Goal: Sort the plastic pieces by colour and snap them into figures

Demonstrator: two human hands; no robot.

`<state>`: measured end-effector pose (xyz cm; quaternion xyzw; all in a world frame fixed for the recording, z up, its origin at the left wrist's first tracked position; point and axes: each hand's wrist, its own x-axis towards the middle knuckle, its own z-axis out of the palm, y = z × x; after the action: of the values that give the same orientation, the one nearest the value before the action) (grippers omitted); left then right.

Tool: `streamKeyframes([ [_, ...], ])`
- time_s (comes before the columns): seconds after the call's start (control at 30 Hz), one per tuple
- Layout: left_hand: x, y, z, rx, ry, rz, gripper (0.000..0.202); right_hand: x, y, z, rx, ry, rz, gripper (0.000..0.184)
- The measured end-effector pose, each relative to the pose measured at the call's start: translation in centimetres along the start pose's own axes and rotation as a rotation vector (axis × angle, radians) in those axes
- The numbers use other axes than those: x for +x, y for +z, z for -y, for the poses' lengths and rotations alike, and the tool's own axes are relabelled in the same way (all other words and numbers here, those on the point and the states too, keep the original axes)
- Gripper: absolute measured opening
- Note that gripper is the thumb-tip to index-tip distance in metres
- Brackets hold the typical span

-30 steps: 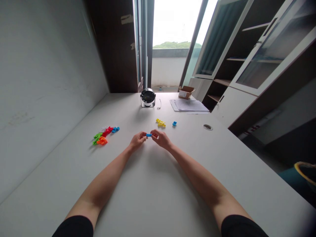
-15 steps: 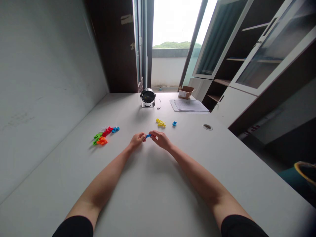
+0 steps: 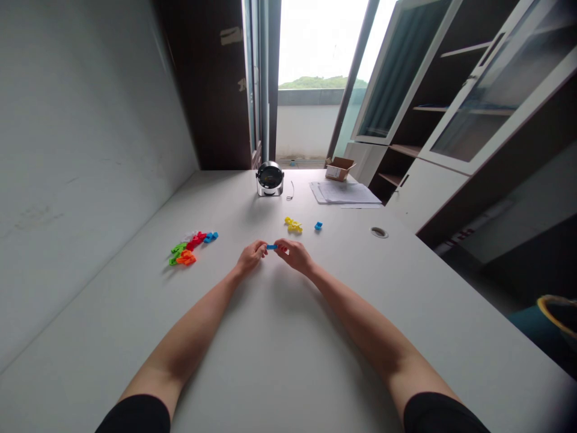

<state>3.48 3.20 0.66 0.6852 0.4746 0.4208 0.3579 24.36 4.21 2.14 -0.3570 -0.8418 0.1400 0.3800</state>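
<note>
Between my hands, just above the white table [image 3: 279, 337], is a small blue plastic piece [image 3: 271, 247]. My left hand [image 3: 252, 255] pinches its left end, and my right hand [image 3: 292, 254] pinches the right end. Fingers cover both ends, so its full shape is hidden. Beyond my right hand lie several yellow pieces [image 3: 294, 225] in a cluster and a blue piece [image 3: 318, 226] by itself. Off to the left sits a loose pile with red pieces [image 3: 196, 241], green pieces [image 3: 175, 255], orange pieces [image 3: 186, 258], blue pieces [image 3: 211, 237] and some white ones.
At the back of the table stands a round black lamp-like device [image 3: 270, 178] on a metal bracket, with a thin cord [image 3: 291, 191] beside it. Papers [image 3: 346, 193] and an open cardboard box [image 3: 339, 169] are at the back right. A round cable hole [image 3: 379, 232] is at the right.
The blue piece between my hands has turned from slanted to nearly level. My fingers have shifted slightly around it. Everything else on the table stays where it was.
</note>
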Motion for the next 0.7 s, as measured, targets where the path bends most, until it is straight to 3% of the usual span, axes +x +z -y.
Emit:
streamKeyframes([
  [0.2, -0.1, 0.1, 0.4, 0.015, 0.015, -0.004, 0.026, -0.1, 0.0, -0.2, -0.011, 0.020, -0.005, 0.012],
  [0.7, -0.7, -0.2, -1.1, 0.125, 0.037, 0.047, 0.023, -0.2, 0.2, -0.7, -0.051, 0.038, 0.022, 0.015],
])
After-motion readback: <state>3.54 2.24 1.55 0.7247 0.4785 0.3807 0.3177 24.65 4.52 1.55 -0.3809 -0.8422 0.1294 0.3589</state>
